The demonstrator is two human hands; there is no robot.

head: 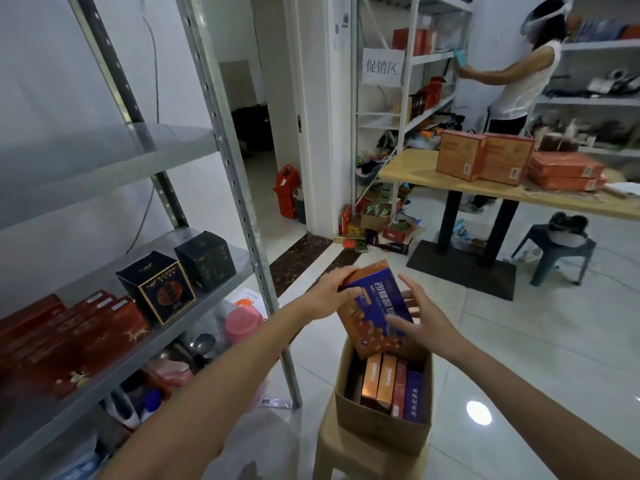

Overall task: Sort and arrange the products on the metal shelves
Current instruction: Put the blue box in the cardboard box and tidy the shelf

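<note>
A blue and orange box (pixel 375 313) is held tilted in the air, just above an open carton (pixel 381 424) that stands on a plastic stool (pixel 346 455) on the floor, to the right of the metal shelf (pixel 202 234). Its upper left corner is gripped by the left hand (pixel 329 296), whose fingers (pixel 343 292) are curled and clamped over the edge. The right hand (pixel 426 320) is at the other side with its fingers (pixel 405 323) spread apart and nearly straight. One of them lies across the front face, but it cannot be told whether real pressure is given. The box is therefore judged to be carried mostly by one corner. If the left grip is loosened before the right hand closes, the box could turn and drop back onto the upright packs (pixel 391 386) in the carton, or fall past the rim to the tiled floor. The carton itself sits close to the edge of the stool, so a knock from a falling box or from a forearm could push it off. On the shelf, dark boxes (pixel 156 291) and red boxes (pixel 86 334) are already placed near the front edge. When the new box is brought there, they could be pushed out of line or off the shelf if it is slid in carelessly.
</note>
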